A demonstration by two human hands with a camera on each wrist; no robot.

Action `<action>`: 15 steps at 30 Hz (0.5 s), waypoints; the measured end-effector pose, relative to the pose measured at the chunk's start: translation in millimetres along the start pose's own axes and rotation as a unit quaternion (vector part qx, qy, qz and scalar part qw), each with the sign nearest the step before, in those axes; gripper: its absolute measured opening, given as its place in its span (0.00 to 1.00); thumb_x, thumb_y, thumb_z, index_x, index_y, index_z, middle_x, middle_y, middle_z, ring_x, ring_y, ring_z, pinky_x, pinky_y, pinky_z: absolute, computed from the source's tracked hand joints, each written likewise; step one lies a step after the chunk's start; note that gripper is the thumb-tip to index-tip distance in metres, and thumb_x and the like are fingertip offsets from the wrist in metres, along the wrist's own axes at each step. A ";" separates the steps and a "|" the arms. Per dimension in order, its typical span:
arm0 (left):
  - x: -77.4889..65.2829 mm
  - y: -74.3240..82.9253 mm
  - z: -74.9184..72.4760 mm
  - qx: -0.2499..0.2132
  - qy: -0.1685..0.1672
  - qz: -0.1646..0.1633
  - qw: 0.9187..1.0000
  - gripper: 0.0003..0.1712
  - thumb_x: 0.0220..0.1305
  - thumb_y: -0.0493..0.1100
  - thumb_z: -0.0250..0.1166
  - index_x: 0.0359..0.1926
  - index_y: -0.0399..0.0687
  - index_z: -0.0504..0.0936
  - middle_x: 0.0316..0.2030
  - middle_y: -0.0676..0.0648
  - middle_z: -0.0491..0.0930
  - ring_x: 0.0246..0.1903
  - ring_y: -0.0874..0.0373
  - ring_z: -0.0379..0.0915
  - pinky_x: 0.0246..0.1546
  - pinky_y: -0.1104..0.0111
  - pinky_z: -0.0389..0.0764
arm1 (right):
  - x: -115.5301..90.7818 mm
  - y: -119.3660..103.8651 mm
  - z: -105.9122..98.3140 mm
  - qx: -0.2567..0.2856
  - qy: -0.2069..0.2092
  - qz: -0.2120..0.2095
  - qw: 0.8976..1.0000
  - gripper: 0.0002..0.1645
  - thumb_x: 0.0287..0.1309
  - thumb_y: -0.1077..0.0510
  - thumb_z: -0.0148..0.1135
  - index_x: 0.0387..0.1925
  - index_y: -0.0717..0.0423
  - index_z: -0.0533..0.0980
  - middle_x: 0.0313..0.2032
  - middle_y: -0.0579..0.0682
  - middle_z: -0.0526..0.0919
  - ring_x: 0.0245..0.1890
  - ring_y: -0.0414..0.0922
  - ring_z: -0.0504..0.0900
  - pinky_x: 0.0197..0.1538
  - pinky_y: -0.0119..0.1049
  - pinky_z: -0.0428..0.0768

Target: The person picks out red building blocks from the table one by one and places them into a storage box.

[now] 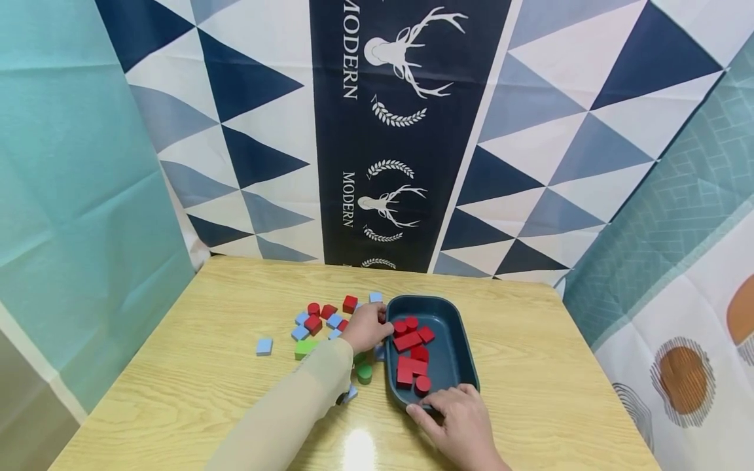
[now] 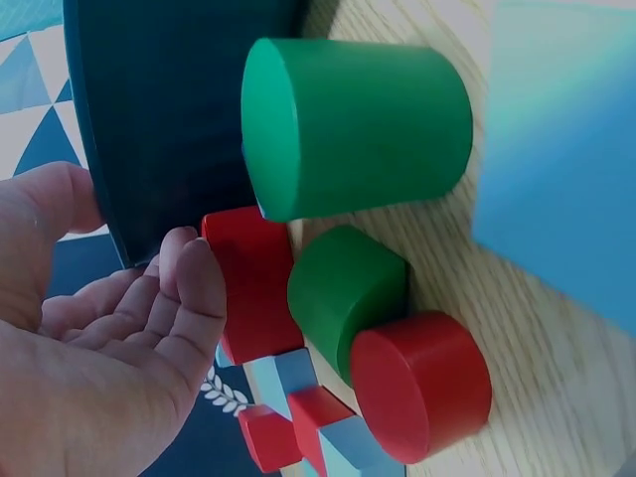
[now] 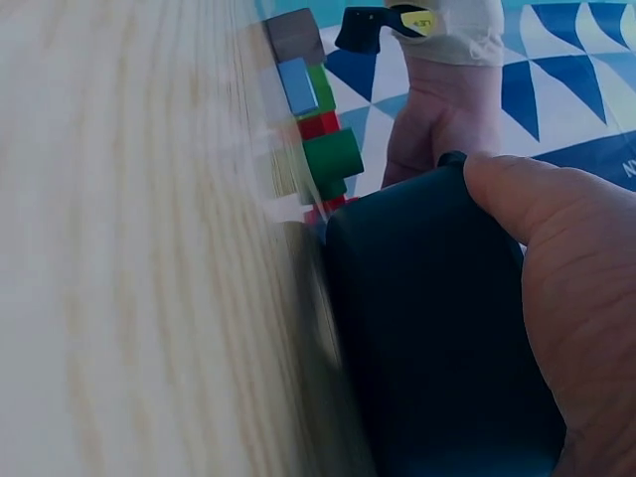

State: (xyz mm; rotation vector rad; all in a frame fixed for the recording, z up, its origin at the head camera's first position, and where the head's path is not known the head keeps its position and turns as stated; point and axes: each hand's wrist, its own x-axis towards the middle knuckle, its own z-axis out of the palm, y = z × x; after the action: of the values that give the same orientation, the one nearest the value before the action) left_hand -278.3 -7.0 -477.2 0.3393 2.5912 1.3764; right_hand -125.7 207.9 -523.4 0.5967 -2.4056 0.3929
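Observation:
A dark teal tray (image 1: pixel 446 340) stands on the table with several red blocks (image 1: pixel 408 341) in its left half. At its left rim my left hand (image 1: pixel 366 328) holds the wall, the thumb over the edge and the fingers curled outside. Close to those fingertips lie a red block (image 2: pixel 253 288) and a large green cylinder (image 2: pixel 368 129), both on the table. My right hand (image 1: pixel 462 422) grips the near right corner of the tray, its thumb (image 3: pixel 517 189) lying along the rim. The right fingers are partly hidden in the right wrist view.
Left of the tray, several loose blocks lie scattered: red (image 1: pixel 313 324), light blue (image 1: pixel 264 347) and light green (image 1: pixel 304 349). A patterned cloth (image 1: pixel 389 131) hangs behind the wooden table (image 1: pixel 518 366). The left forearm (image 1: pixel 288 405) crosses over part of the blocks.

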 end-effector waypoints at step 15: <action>4.0 -8.1 -8.1 0.042 -0.022 0.022 0.999 0.20 0.77 0.43 0.62 0.64 0.40 0.82 0.44 0.44 0.86 0.35 0.55 0.81 0.42 0.63 0.83 | -1.4 6.2 -2.7 0.003 -0.021 -0.002 1.000 0.18 0.55 0.32 0.78 0.20 0.33 0.84 0.20 0.26 0.81 0.25 0.23 0.74 0.44 0.40 0.76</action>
State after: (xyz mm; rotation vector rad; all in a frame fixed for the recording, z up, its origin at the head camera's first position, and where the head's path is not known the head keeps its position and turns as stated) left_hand -285.2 -16.7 -479.6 0.4366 2.6269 1.2606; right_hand -126.5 214.8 -523.0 0.6185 -2.4432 0.3904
